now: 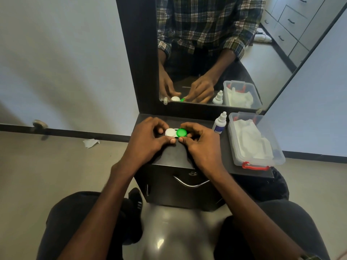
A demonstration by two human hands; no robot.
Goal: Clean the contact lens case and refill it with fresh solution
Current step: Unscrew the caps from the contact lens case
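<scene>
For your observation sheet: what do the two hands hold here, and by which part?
Both hold the contact lens case on the cabinet top: left hand around the white cap, right hand around the green cap.

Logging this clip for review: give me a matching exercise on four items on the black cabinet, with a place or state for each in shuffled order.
Things:
1. White cap
2. Green cap
3. Solution bottle
4. Clear plastic box

Places or states:
A. Holds white tissues, red latch at the front
B. Gripped by the right hand
C. Stands upright between the contact lens case and the box
D. Gripped by the left hand

Pairs: 1-D, 2-B, 3-C, 4-A
</scene>
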